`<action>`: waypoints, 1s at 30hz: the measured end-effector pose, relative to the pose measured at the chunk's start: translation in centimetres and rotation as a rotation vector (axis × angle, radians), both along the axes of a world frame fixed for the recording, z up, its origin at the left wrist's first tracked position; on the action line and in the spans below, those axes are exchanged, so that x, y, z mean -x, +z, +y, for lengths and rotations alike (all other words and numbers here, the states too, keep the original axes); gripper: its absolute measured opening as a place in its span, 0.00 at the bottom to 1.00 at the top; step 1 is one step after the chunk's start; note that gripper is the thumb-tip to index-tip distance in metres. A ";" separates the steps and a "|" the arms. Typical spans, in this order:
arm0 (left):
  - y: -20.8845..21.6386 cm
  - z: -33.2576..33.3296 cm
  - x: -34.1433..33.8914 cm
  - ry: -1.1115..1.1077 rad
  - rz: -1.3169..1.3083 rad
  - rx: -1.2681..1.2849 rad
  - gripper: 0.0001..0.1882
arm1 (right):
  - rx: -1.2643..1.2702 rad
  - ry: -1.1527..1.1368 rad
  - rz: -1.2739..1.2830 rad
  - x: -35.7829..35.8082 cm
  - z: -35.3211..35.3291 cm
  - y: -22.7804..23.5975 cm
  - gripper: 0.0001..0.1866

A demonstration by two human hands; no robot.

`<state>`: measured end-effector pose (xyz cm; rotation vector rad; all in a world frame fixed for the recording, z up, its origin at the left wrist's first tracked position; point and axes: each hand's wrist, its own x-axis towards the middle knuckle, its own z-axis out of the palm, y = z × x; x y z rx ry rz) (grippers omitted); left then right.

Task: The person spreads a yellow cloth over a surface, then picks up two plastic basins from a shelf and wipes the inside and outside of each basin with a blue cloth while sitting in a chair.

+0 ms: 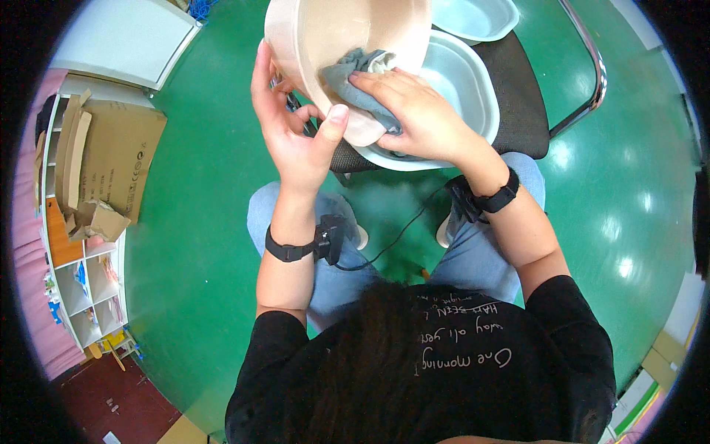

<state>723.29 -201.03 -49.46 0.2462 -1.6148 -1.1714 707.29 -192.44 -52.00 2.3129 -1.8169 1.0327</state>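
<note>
A beige bucket point(292, 44) is tilted so that its wide mouth faces me. Around its outer left side curves my left hand point(296, 137), thumb near the rim and fingers supporting the wall. My right hand point(421, 115) presses a damp-looking grey cloth point(359, 95) against the bucket's inside near the rim; part of the cloth hangs over the edge. Below the bucket, a pale blue basin point(477, 100) rests on the black seat of a chair point(523, 103). What lies in the basin is mostly hidden by the bucket and my right hand.
Another pale blue basin point(484, 26) stands farther back on the chair. A chrome armrest point(600, 81) curves along the right. To the left are a cardboard box point(122, 159) and a white shelf unit point(92, 288). A black cable point(403, 233) runs between my wrist straps.
</note>
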 end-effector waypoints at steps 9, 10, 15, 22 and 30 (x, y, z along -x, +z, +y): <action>-0.6 0.2 0.8 0.051 -0.263 0.271 0.49 | 0.140 0.055 -0.319 -0.5 0.7 -0.1 0.11; -0.9 0.3 0.9 0.059 -0.309 0.269 0.51 | 0.204 0.055 -0.370 -0.3 0.7 0.2 0.10; -1.9 1.2 1.6 0.099 -0.541 0.439 0.59 | 0.247 -0.008 -0.541 0.1 1.5 0.9 0.10; -2.4 1.9 2.3 0.189 -0.643 0.371 0.65 | 0.350 0.021 -1.201 -0.4 2.2 1.7 0.21; -1.7 0.4 1.2 0.079 -0.411 0.503 0.42 | 0.277 0.151 -1.577 1.6 3.0 2.7 0.34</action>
